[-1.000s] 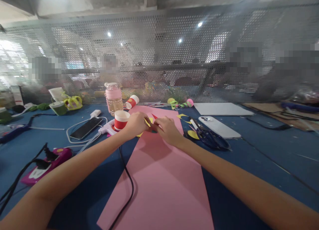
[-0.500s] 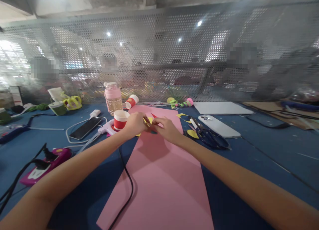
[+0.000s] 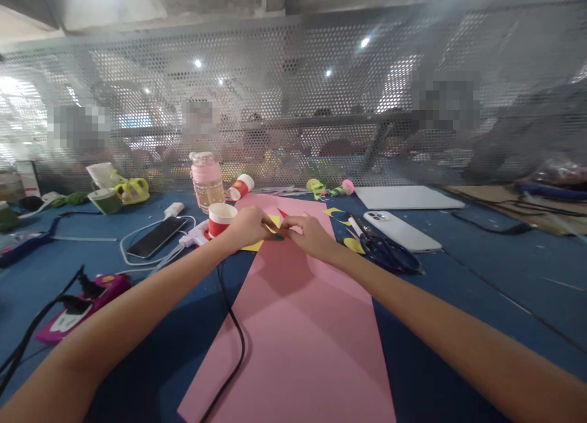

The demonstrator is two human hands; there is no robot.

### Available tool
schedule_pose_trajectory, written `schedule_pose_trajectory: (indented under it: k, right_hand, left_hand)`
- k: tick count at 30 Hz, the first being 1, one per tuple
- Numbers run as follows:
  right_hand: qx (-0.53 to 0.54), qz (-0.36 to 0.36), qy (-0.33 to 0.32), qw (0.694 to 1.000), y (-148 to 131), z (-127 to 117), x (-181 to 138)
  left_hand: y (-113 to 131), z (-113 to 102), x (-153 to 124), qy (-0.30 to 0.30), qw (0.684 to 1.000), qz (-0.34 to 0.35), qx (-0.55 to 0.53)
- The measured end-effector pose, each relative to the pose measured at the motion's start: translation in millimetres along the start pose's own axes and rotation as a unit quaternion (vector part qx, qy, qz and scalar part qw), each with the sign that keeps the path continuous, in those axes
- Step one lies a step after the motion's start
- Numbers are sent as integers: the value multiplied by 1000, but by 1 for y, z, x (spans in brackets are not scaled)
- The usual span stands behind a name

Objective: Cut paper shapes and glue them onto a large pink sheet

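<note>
Over the far half of a long pink paper sheet [image 3: 316,349], my left hand [image 3: 250,227] and my right hand [image 3: 314,238] meet at their fingertips. Both are closed in a pinch. A small dark green piece [image 3: 277,237] shows just under the fingertips; whether it is gripped or lies on the sheet I cannot tell. Yellow paper [image 3: 275,221] and a red pointed piece [image 3: 281,213] show right behind the fingers. Close to my left hand stand a red and white paper cup [image 3: 222,219] and a white glue gun [image 3: 196,235], partly hidden.
A pink-topped bottle [image 3: 207,181] and a tipped paper cup [image 3: 241,187] stand behind. Scissors [image 3: 389,252], yellow scraps [image 3: 354,246] and a white phone [image 3: 403,231] lie right. On the left are a black phone [image 3: 156,237] and a magenta power strip [image 3: 85,307]. A black cord [image 3: 238,331] crosses the sheet.
My fingertips have drawn closer together and a little lower. More yellow paper shows beside and under my left hand. The view has shifted slightly.
</note>
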State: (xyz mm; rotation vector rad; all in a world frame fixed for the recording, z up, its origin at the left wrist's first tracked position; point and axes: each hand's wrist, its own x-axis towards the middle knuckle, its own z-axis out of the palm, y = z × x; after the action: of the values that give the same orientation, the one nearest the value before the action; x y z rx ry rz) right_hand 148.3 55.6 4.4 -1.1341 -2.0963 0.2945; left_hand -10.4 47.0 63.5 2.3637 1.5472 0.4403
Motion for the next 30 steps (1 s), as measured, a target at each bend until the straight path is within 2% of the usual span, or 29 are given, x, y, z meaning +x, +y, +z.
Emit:
schedule_pose_trajectory:
  k: [6,14,18,23,26,30]
  right_hand:
    - [-24,-60,-70,995,1,-14,2]
    - [118,10,-23,993,-5,-5,1]
    - [70,31,-11,997,-5,1,-1]
    - [-8,18,-24,1000,-4,-1,-2]
    - [3,15,-37,999,-4,-4,-1]
    - [86,19,-54,995,-5,-6,0]
  left_hand:
    - [0,4,1,-3,1000,-11,4]
    - [7,-2,-3,16,999,-42,19]
    - [6,-2,-2,16,999,-49,14]
    - [1,2,0,10,999,-51,-6]
    - [0,3,0,11,999,-49,-9]
    - [0,4,0,6,999,-48,-10]
